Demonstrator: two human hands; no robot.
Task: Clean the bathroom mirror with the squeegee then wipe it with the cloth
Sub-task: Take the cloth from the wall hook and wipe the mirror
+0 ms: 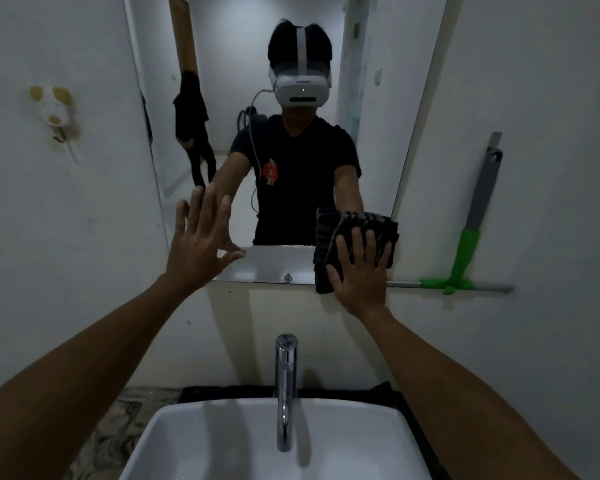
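A dark folded cloth [355, 249] is pressed flat against the lower right corner of the mirror [284, 64] by the right hand [359, 275], whose fingers are spread and nearly straight over the fabric, the palm lying at the cloth's lower edge where it overlaps the mirror's bottom border. The left hand [201, 240] is held open with the fingers straight and slightly fanned, and nothing is gripped in it; its fingertips are seen at the lower left part of the glass, apparently touching it, though actual contact cannot be told for certain. The squeegee [471, 233] is found on the white wall [534, 98] to the right of the mirror, well apart from both hands: its grey handle is raised at a slight tilt, its green neck is directed downward, and its long blade is laid level, roughly in line with the mirror's bottom edge. In the glass a person in a dark shirt and a white headset is reflected, with both arms stretched forward. Below the mirror a chrome tap [286, 389] is stood upright behind a white basin [194, 441], which is set on a marbled counter [125, 420]. On the left wall a stained white hook [54, 109] is fixed, clear of the mirror's edge.
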